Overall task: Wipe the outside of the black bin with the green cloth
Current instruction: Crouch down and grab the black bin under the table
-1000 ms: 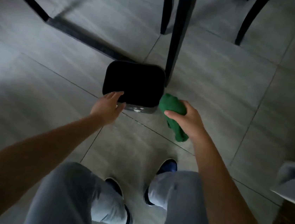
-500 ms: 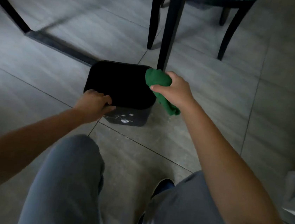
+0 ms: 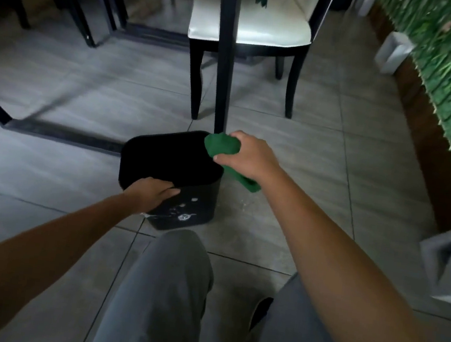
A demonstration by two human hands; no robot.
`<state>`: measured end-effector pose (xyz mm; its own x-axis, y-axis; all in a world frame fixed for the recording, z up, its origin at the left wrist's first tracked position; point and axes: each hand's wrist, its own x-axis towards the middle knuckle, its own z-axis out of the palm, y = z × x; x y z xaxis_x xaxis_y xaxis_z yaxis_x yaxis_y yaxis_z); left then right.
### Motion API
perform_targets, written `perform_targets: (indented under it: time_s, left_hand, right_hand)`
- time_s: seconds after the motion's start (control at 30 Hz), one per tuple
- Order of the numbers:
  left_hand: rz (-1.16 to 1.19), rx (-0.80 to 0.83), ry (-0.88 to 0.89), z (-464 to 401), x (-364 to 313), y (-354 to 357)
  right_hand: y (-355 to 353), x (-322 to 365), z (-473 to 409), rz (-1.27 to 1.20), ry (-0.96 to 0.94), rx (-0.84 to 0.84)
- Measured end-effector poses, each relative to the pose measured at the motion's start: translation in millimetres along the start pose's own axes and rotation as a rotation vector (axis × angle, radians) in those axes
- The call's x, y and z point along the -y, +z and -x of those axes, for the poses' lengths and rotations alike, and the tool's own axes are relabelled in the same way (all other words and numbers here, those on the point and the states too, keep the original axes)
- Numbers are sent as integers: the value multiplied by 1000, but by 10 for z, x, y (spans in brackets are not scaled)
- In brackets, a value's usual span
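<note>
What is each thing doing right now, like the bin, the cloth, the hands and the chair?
black bin: upright on the floor, open at the top, pale marks on its near side.
green cloth: bunched up at the bin's far right corner, its tail hanging down.
left hand: grips the bin's near rim.
right hand: holds the cloth.
white chair: upright, nobody on it.

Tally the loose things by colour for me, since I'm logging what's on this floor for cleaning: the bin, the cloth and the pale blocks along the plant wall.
Black: 1, the black bin, gripped at its near rim by the left hand.
Green: 1, the green cloth, held in the right hand.
Pale grey: 2, block and block.
Total: 4
</note>
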<state>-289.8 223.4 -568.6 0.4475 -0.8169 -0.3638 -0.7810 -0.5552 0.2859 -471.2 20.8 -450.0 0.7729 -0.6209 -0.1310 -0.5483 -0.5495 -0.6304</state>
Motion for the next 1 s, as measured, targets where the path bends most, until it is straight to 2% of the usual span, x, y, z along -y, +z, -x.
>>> perform_targets:
  time_s: [0.23, 0.4, 0.5, 0.6, 0.67, 0.73, 0.8, 0.9, 1.0]
  left_hand:
    - [-14, -204, 7, -49, -96, -62]
    - [238, -281, -45, 32, -30, -104]
    - [413, -342, -124, 81, 83, -97]
    - [534, -317, -216, 93, 102, -46]
    - [582, -283, -245, 102, 83, 44]
    - [598, -281, -273, 129, 62, 116]
    - [637, -243, -312, 188, 104, 78]
    - [696, -230, -338, 237, 213, -50]
    - [779, -281, -382, 278, 351, 14]
  right_hand:
    - [70, 24, -24, -134, 98, 39]
    - [1, 185, -307, -37, 129, 28]
    - [-35, 265, -468, -81, 137, -3]
    - [204, 222, -468, -237, 141, -117]
    - [506, 39, -415, -269, 160, -130]
    - [768, -261, -339, -242, 227, -81]
    - [943, -585, -264, -208, 369, -58]
    - [1065, -972, -228, -203, 527, -120]
    - [1266, -990, -207, -129, 465, -98]
